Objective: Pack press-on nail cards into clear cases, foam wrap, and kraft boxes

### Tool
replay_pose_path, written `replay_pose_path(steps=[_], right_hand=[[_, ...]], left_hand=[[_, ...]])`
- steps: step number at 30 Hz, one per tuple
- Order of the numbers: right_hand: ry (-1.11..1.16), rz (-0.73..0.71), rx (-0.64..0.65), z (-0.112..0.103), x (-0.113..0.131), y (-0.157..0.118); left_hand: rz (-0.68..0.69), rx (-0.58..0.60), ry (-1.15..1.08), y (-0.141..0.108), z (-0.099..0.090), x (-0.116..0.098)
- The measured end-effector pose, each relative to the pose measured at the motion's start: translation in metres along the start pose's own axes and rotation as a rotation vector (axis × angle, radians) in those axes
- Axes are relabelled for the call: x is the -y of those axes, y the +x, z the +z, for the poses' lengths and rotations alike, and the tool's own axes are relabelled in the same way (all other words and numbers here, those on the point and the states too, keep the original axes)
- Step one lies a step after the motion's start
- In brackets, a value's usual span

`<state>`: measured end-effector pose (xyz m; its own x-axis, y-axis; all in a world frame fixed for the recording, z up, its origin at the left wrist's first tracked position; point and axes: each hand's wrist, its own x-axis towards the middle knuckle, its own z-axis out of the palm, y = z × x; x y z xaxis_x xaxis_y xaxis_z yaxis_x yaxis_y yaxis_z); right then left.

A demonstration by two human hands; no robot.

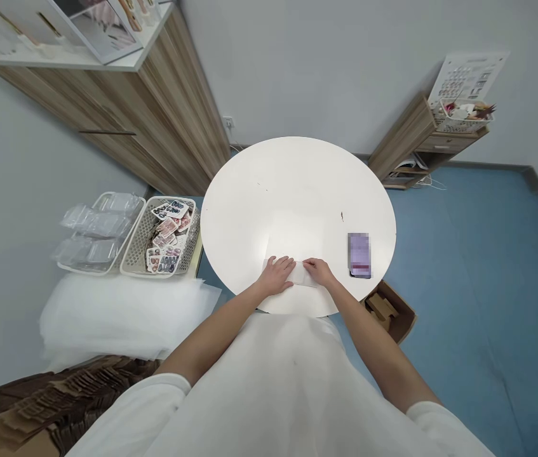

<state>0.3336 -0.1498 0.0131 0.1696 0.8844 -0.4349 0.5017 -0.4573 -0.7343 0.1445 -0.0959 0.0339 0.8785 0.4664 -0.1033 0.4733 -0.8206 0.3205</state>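
A thin, whitish translucent sheet (303,275) lies near the front edge of the round white table (259,184), its outline faint against the tabletop. My left hand (277,275) rests on the sheet's left part, palm down with the fingers stretched out. At its upper right edge, my right hand (319,271) has its fingers pinched together on the sheet. Whether something lies inside or beneath the sheet cannot be made out. Right of my right hand, a phone (360,255) with a blurred purple screen lies flat.
Left of the table stand a basket (135,254) of press-on nail sets and another basket (88,271) of clear plastic packs. Nearer me are stacked white translucent sheets (121,314) and brown folded cardboard (73,393). An open carton (399,324) sits below the table's right edge.
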Motion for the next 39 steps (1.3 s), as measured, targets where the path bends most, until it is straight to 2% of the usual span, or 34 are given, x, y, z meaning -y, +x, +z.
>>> replay_pose_path(steps=[5, 8, 10, 11, 12, 14, 16, 23, 32, 36, 39], right_hand=[[-0.056, 0.005, -0.093, 0.002, -0.005, -0.001], [-0.127, 0.031, -0.246, 0.000, -0.006, -0.008], [-0.238, -0.033, -0.369, 0.000, -0.006, -0.016], [-0.304, -0.109, -0.387, 0.001, -0.006, -0.021], [-0.369, -0.205, -0.362, 0.002, -0.005, -0.024], [-0.466, -0.379, -0.202, 0.007, -0.003, -0.030], [-0.525, -0.442, -0.061, 0.013, -0.001, -0.033], [-0.553, -0.394, 0.001, 0.026, 0.005, -0.041], [-0.346, -0.293, 0.126, 0.035, 0.011, -0.080], [-0.308, -0.270, 0.090, 0.032, 0.017, -0.083], [-0.273, -0.251, 0.079, 0.022, 0.024, -0.074]], left_hand=[[-0.034, 0.076, 0.059, 0.007, 0.012, 0.003], [-0.031, 0.076, 0.056, 0.005, 0.013, 0.005], [-0.029, 0.069, 0.048, 0.003, 0.013, 0.005], [-0.029, 0.064, 0.042, 0.002, 0.014, 0.005], [-0.030, 0.059, 0.035, 0.002, 0.014, 0.004], [-0.034, 0.048, 0.014, 0.001, 0.014, 0.004], [-0.035, 0.049, -0.013, 0.001, 0.014, 0.004], [-0.049, 0.071, -0.098, -0.005, 0.009, 0.001], [0.042, 0.183, -0.192, -0.033, -0.003, -0.006], [0.006, 0.187, -0.205, -0.032, -0.008, -0.008], [-0.074, 0.269, -0.263, -0.023, -0.014, -0.002]])
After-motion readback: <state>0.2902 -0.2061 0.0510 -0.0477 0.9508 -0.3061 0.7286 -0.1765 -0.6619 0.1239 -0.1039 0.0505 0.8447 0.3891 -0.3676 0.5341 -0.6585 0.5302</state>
